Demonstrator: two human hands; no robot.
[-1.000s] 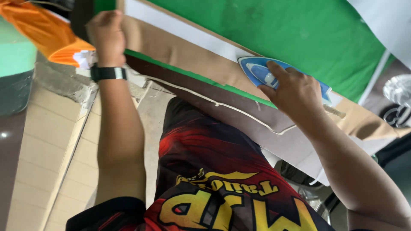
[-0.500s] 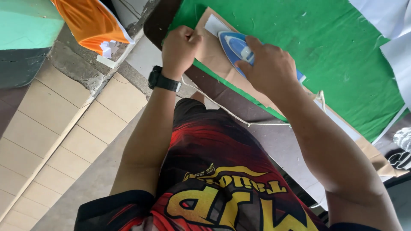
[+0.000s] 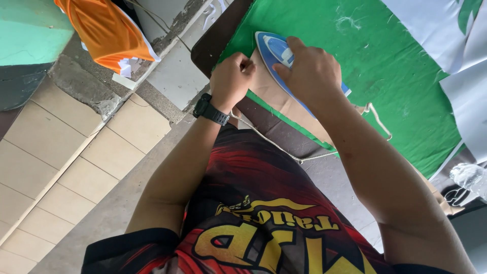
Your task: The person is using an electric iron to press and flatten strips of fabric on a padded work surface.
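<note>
Head view: right hand point(image 3: 309, 71) grips iron point(image 3: 276, 50), tip pointing upper-left.

1. The iron point(image 3: 276, 53) under the right hand point(image 3: 309, 71) has bare green cloth point(image 3: 395, 76) open toward 12 and 3 o'clock.
2. At 9 o'clock the left hand point(image 3: 231, 81) sits just beside it, blocking that side.
3. A white cord point(image 3: 269, 142) trails at 6 o'clock.
4. White fabric point(image 3: 456, 40) bounds the cloth at 2 o'clock.
</note>
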